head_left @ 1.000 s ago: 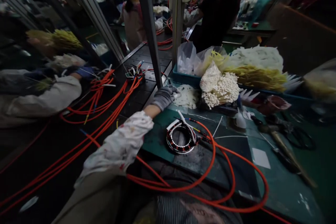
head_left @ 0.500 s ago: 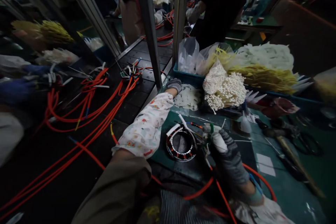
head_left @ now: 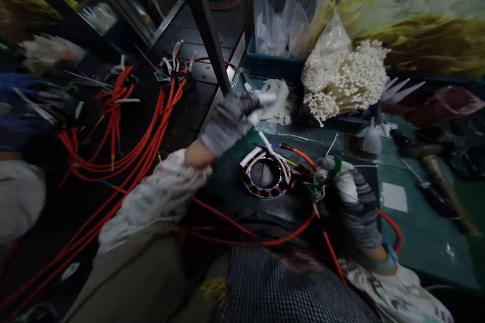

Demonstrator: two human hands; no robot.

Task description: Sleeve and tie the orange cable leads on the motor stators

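Left hand [head_left: 231, 121] fingers [head_left: 253, 105] pinch a white strip [head_left: 265, 101] above the coil [head_left: 267, 176]; right hand [head_left: 350, 202] fingers [head_left: 325, 174] clamp its wires [head_left: 316, 186] just beside, on the tabletop [head_left: 417, 232].

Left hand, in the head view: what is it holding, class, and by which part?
The left hand pinches a small white strip by one end between its fingers; the other end sticks out free.

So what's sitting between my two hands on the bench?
In the head view, the wound ring with white leads lies between left hand and right hand.
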